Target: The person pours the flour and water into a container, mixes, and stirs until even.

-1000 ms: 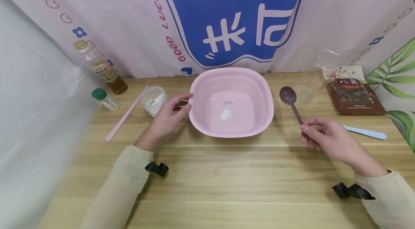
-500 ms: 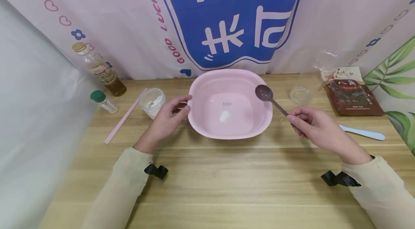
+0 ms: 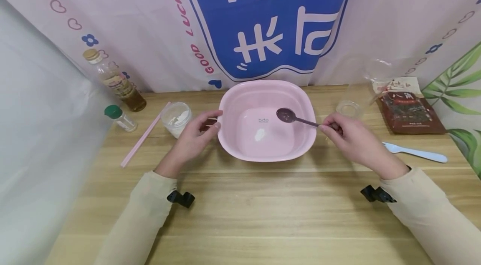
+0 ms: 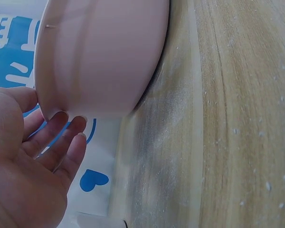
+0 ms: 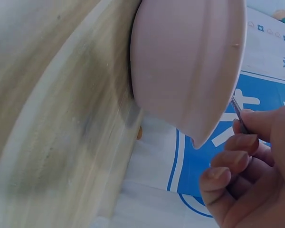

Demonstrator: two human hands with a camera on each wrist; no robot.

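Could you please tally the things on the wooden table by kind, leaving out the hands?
Basins: 1, pink basin
Spoons: 2, brown spoon, pale blue spoon
Bottles: 2, oil bottle, green-capped shaker
Cups: 2, powder cup, clear cup
Packets: 1, spice packet
Pink sticks: 1, pink stick
Total: 9

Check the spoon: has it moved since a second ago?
Yes. The spoon, pinched in the right hand, swung left: its bowl was outside the pink basin's right rim, near the glass cup, and now hangs over the basin's inside.

Smooth glossy pink plastic basin (image 3: pixel 267 121); matt light wood-grain table (image 3: pixel 263 210); dark plastic-looking spoon (image 3: pixel 297 119); clear glass bottle (image 3: pixel 112 79) far left.
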